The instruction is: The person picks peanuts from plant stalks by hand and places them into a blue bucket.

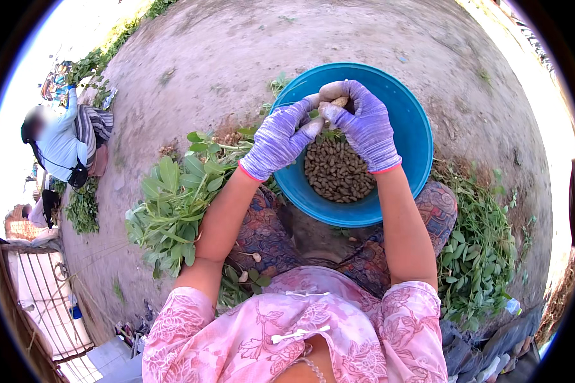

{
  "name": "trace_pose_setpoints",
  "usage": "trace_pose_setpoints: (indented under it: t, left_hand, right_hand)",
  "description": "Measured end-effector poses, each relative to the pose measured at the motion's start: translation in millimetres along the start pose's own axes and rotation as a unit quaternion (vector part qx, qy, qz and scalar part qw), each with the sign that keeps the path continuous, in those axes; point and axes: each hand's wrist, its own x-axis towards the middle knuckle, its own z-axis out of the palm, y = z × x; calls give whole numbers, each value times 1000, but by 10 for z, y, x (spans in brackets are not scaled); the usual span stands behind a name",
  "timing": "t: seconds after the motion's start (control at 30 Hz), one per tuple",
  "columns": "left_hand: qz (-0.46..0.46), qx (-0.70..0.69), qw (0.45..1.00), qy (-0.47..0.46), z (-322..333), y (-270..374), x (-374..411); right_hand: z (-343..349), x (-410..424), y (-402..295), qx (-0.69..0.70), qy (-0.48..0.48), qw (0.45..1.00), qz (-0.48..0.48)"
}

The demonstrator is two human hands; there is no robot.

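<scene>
My left hand, in a purple knitted glove with pale fingertips, pinches a thin green plant stem over the bucket. My right hand, gloved alike, closes its fingertips around a peanut pod close beside the left fingers. Beneath both hands stands a blue plastic bucket, its bottom covered by many brown peanut pods. A few green leaves hang below my fingers. Leafy peanut plants lie against my left forearm, some with pods near their roots.
A pile of leafy plants lies right of my knee. Bare packed soil surrounds the bucket. At the far left a person sits by more plants. A metal-barred frame stands lower left, and dark sheeting lies lower right.
</scene>
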Motion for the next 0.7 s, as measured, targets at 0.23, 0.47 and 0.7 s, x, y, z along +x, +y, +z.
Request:
trace_pose_setpoints:
  t: [0.23, 0.47, 0.7]
  left_hand:
    - [-52, 120, 991, 10, 14, 78, -33]
    - [95, 253, 963, 17, -10, -128, -53]
    - [6, 288, 957, -26, -18, 41, -15]
  right_hand:
    - [39, 24, 47, -36, 4, 997, 73]
    - [112, 10, -28, -166, -24, 984, 58]
    - [138, -13, 93, -262, 19, 965, 16]
